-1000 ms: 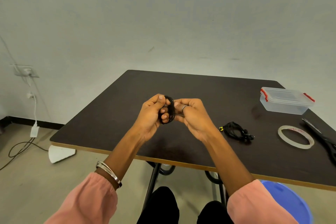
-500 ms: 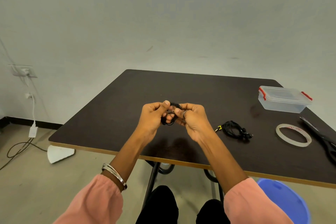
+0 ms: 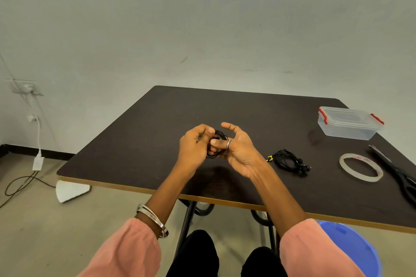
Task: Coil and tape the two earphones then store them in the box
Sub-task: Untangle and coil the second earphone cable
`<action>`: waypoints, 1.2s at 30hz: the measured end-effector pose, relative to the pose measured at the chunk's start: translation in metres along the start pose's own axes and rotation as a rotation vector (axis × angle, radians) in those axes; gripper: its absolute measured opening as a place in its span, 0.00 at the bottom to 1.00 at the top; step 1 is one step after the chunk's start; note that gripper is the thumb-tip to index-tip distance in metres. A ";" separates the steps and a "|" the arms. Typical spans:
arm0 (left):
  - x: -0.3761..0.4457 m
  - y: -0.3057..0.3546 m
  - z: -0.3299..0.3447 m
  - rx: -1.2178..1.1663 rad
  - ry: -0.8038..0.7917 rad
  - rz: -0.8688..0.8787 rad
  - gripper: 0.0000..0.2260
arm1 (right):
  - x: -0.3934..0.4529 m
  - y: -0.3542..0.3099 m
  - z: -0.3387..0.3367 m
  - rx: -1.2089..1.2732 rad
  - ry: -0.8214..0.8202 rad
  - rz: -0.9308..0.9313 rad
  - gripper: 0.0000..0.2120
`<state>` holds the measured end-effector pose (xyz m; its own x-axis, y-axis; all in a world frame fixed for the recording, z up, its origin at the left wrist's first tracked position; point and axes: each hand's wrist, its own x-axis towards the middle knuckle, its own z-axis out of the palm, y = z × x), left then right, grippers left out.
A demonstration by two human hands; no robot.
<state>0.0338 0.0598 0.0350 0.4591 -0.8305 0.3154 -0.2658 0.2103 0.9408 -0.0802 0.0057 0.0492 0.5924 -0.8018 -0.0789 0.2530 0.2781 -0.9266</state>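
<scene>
Dark table [image 3: 157,132] against a pale wall, bare across its left half. At right: lidded box [image 3: 349,123], tape roll [image 3: 360,167], scissors [image 3: 398,171], second earphone [image 3: 290,161]. Above the near edge, left hand [image 3: 194,146] pinching the coiled earphone [image 3: 219,145]; right hand [image 3: 238,148] gripping it too, forefinger now lifted.

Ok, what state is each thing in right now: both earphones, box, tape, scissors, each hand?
Black earphone coil in hand: coiled, held above the table, no tape visible.
Second black earphone: bundled on the table, untouched.
Clear plastic box with red clips: lid on.
Clear tape roll: flat on the table.
Black scissors: lying closed at the table's right edge.
Left hand: grips the coil.
Right hand: holds the coil, thumb lifted.
</scene>
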 end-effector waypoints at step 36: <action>0.003 0.020 0.014 -0.523 0.027 -0.514 0.11 | -0.018 -0.008 -0.029 -0.497 0.026 -0.239 0.13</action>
<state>0.0185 0.0541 0.0533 0.4394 -0.8791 -0.1847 0.4246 0.0220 0.9051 -0.1152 0.0027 0.0470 0.5418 -0.8267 0.1514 -0.0171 -0.1910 -0.9814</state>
